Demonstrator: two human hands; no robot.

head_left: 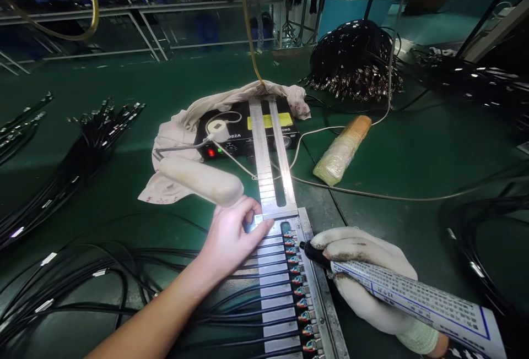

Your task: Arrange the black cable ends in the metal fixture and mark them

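My bare left hand (237, 232) holds the upper left corner of a metal cable fixture (278, 298), with the thumb over its top and the other fingers curled at the edge. Several black cables (242, 305) lie side by side across the fixture. Their ends show bare coloured wires and small metal connectors (305, 315) along the right side. In a white glove, my right hand (367, 282) is wrapped round a glue tube (417, 298) with printed text. The tube's black nozzle (316, 254) points left, its tip close to the wires near the fixture's top.
Behind the fixture stands a black control box (231, 141) under a whitish cloth (182, 128). A white lamp-like piece (202, 180) hangs over its front. A plastic-wrapped block (343, 150) lies to the right. Cable bundles (355, 61) sit on the green table (136, 83).
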